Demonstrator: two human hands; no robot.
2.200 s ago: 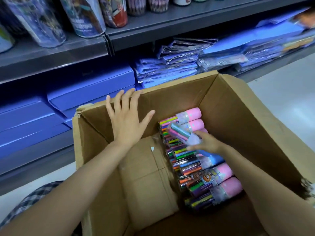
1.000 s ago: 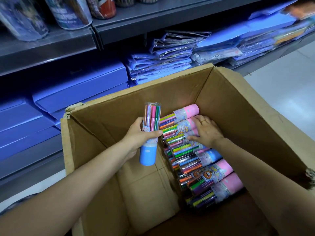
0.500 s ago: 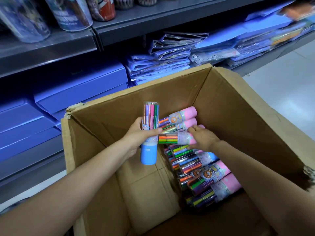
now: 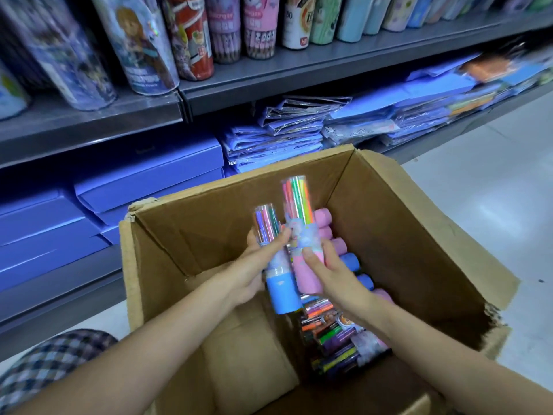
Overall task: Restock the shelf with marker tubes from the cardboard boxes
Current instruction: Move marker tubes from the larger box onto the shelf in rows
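Marker tubes, blue-capped (image 4: 273, 265) and pink-capped (image 4: 302, 250), are gripped upright side by side by left hand (image 4: 254, 274) and right hand (image 4: 332, 280) fingers, shelf (image 4: 299, 73) straight ahead above the cardboard box (image 4: 419, 235).

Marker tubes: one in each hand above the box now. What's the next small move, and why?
Probably pass the pink-capped tube to the left hand, beside its blue-capped tube. Both are upright and nearly touching, and that frees the right hand for the tubes left in the cardboard box.
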